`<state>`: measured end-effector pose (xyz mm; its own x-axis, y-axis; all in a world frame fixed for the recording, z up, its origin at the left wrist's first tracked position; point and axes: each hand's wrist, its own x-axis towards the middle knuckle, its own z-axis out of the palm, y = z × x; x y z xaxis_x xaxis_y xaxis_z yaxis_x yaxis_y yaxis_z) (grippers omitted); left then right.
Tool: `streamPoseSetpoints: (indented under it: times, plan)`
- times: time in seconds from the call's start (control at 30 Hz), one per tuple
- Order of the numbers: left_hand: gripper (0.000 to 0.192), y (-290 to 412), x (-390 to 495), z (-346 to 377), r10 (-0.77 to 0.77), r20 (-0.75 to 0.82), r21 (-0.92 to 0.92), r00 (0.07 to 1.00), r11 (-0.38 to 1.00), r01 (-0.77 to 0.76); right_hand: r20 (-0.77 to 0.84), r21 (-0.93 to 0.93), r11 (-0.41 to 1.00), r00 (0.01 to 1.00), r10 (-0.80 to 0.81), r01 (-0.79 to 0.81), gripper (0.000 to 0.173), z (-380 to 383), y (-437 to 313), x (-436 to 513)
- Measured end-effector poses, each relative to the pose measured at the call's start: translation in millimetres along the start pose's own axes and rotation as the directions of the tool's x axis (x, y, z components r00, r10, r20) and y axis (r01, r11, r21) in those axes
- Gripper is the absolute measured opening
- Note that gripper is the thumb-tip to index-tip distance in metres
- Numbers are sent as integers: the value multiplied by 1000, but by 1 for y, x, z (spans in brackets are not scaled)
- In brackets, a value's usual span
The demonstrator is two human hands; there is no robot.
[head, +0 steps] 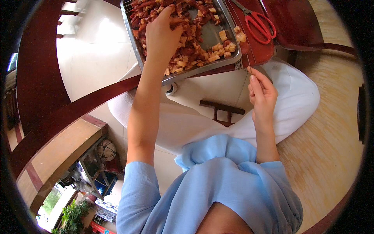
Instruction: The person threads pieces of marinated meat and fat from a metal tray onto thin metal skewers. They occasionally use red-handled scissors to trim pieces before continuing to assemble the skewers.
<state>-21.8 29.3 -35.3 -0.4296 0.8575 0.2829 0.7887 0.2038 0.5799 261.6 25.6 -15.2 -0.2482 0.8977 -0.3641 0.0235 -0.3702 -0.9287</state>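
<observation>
A metal tray [211,32] of small chunks of red meat and pale fat [182,55] lies before me at the top of the view. My left hand [164,33] reaches down into the pile with fingers and thumb against the meat; whether a piece is pinched there is hidden. Right of the tray, my right hand [263,90] grips the lower end of a thin skewer [248,60] between thumb and fingers. Along that skewer sit pale fat chunks [240,35] and a red meat piece [244,47], beside the tray's rim.
Red-handled scissors [261,27] lie on a dark red surface right of the tray. Several thin skewers [126,7] rest at the tray's upper left corner. A glossy dark red chair seat [295,23] stands at upper right. White-trousered legs [292,96] spread below the tray.
</observation>
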Motion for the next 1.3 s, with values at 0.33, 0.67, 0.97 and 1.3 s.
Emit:
streamPoseSetpoints:
  times: [0.33,0.67,0.97,1.3]
  plan:
    - [45,16,-7,-19,-247,389,-912,888,35,409,141,-122,983,983,-120,137,25,-1,9,-9]
    - [56,17,-7,-37,-226,68,-148,972,961,234,156,-184,973,982,-110,138,25,-10,15,-11]
    - [59,30,-49,-8,233,240,135,942,953,-271,155,-187,974,983,-97,125,25,-7,12,-9]
    - [55,27,-23,-29,-4,230,-382,973,919,94,144,-115,991,988,-59,76,25,-6,10,-9]
